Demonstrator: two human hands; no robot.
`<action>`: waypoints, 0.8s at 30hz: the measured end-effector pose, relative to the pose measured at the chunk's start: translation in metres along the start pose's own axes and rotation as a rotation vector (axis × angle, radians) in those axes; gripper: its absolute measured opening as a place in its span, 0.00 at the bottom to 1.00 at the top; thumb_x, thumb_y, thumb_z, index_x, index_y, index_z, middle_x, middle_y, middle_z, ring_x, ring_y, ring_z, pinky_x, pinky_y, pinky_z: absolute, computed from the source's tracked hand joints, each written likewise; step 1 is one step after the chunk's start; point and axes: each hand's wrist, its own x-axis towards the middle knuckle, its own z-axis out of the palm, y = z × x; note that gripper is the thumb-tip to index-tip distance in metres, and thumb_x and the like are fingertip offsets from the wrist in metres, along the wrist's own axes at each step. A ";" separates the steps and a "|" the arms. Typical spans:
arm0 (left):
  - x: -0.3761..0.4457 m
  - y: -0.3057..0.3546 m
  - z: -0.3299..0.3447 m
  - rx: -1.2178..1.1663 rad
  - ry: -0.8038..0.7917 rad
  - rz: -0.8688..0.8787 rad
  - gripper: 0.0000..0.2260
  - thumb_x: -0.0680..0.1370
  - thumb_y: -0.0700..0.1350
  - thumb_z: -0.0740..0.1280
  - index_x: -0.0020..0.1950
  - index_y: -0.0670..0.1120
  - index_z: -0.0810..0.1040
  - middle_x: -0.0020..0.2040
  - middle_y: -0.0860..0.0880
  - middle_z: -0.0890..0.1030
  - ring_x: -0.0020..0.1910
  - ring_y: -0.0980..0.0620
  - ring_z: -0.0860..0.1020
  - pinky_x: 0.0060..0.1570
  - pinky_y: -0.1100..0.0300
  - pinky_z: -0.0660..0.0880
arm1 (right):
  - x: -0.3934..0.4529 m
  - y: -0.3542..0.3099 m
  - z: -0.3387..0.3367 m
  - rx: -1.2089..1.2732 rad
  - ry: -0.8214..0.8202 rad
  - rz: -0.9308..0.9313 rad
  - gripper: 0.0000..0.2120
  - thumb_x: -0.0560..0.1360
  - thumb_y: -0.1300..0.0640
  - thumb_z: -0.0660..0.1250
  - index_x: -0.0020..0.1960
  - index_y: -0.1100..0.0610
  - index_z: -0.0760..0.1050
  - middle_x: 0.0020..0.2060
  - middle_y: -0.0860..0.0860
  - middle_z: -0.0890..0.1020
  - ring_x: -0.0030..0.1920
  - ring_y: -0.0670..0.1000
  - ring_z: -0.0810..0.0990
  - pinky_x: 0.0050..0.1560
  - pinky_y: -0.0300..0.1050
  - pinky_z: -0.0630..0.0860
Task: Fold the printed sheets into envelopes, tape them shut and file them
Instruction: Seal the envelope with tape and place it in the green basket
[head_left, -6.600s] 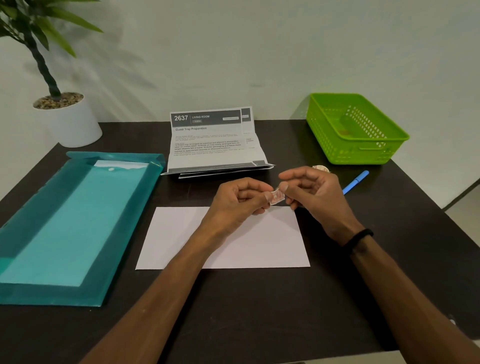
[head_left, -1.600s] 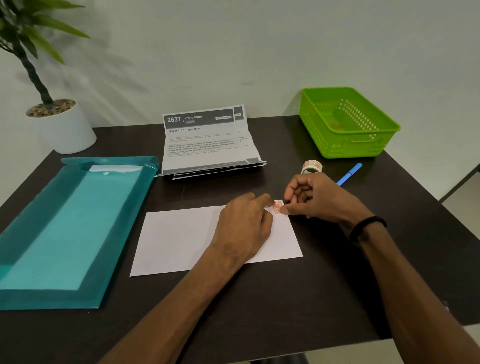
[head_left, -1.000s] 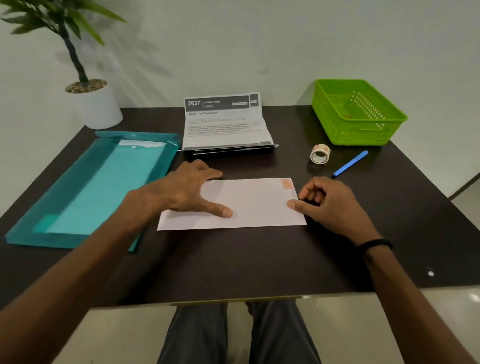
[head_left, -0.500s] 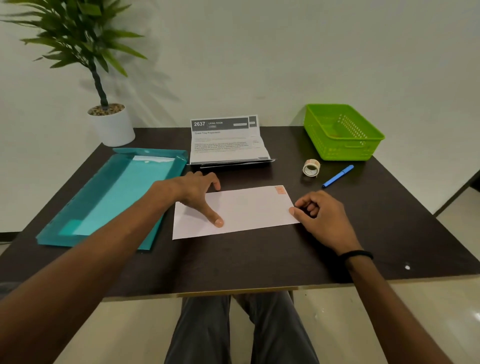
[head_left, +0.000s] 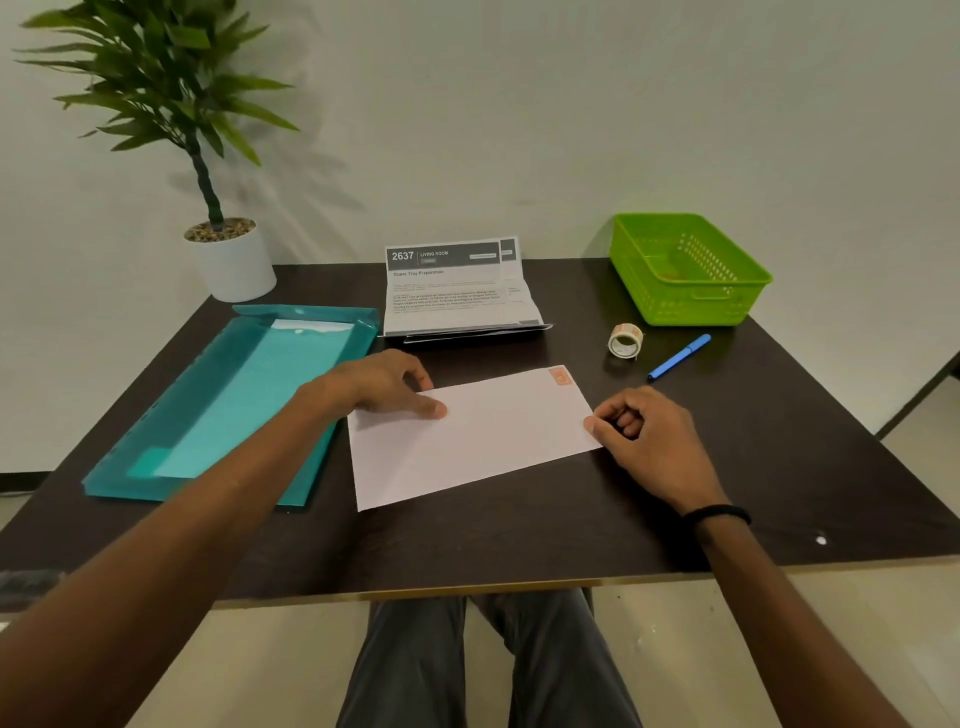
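A white folded envelope (head_left: 488, 436) lies slanted on the dark table (head_left: 519, 540), with a small orange piece of tape (head_left: 559, 375) on its far right corner. My left hand (head_left: 384, 387) rests on its far left corner, thumb pressed flat on the paper. My right hand (head_left: 647, 441) has curled fingers and pinches the envelope's right edge with thumb and forefinger. A stack of printed sheets (head_left: 457, 299) stands propped at the back centre. An open teal file folder (head_left: 234, 400) lies to the left.
A green plastic basket (head_left: 685, 270) sits at the back right. A tape roll (head_left: 625, 340) and a blue pen (head_left: 678, 357) lie in front of it. A potted plant (head_left: 231, 265) stands at the back left corner. My knees show below the table's near edge.
The tape piece went from my fingers onto the envelope's corner. Both hands then spread to the envelope's ends, and its right end has swung away from me. My view pulled back.
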 end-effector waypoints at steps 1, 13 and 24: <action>-0.004 0.000 -0.002 -0.062 -0.009 0.002 0.17 0.77 0.56 0.75 0.62 0.51 0.79 0.62 0.51 0.77 0.60 0.51 0.74 0.58 0.57 0.71 | 0.000 0.000 0.000 0.000 0.004 -0.003 0.04 0.77 0.51 0.76 0.49 0.49 0.81 0.46 0.45 0.80 0.44 0.47 0.79 0.44 0.36 0.75; -0.059 0.007 0.010 -0.566 -0.115 0.006 0.12 0.77 0.53 0.75 0.58 0.50 0.84 0.49 0.49 0.88 0.44 0.49 0.87 0.41 0.58 0.81 | -0.011 -0.008 -0.001 0.138 0.124 0.158 0.23 0.74 0.47 0.78 0.63 0.51 0.73 0.49 0.47 0.80 0.47 0.45 0.80 0.48 0.38 0.77; -0.052 0.048 0.056 -0.955 0.162 0.060 0.11 0.78 0.54 0.74 0.57 0.52 0.81 0.51 0.49 0.87 0.49 0.47 0.86 0.47 0.52 0.82 | -0.072 -0.046 -0.006 0.366 -0.044 0.335 0.23 0.70 0.37 0.76 0.58 0.49 0.78 0.47 0.46 0.85 0.47 0.46 0.85 0.49 0.42 0.83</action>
